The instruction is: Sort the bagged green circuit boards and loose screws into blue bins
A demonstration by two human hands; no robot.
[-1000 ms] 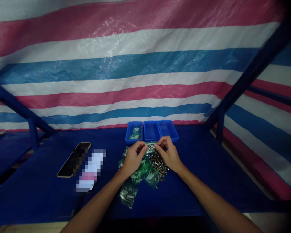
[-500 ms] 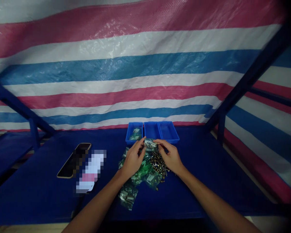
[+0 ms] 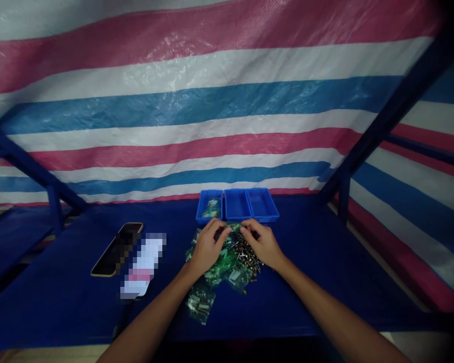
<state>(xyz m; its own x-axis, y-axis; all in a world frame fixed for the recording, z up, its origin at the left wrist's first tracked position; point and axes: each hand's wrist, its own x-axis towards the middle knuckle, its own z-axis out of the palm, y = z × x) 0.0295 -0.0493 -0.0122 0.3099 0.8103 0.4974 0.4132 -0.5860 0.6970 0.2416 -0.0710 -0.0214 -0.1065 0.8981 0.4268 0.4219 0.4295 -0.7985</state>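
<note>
My left hand (image 3: 210, 249) and my right hand (image 3: 261, 245) meet above a heap of small clear plastic bags (image 3: 223, 264) with green printing. Their fingertips pinch a small bag (image 3: 233, 228) at the heap's far edge, and the fingers hide most of it. Loose brass-coloured screws (image 3: 246, 254) lie in a pile under my right hand. One more bag of metal parts (image 3: 200, 302) rests nearer me, apart from the heap.
Just beyond my hands stand several blue plastic trays (image 3: 237, 205), and the left one (image 3: 209, 206) holds a bag. A phone (image 3: 117, 249) and a pixelated object (image 3: 144, 264) lie to the left on the blue table (image 3: 60, 302). A striped tarpaulin (image 3: 196, 106) hangs behind.
Both hands have dropped slightly toward the heap and drawn closer together. The pinched bag sits lower and is more covered by my fingers.
</note>
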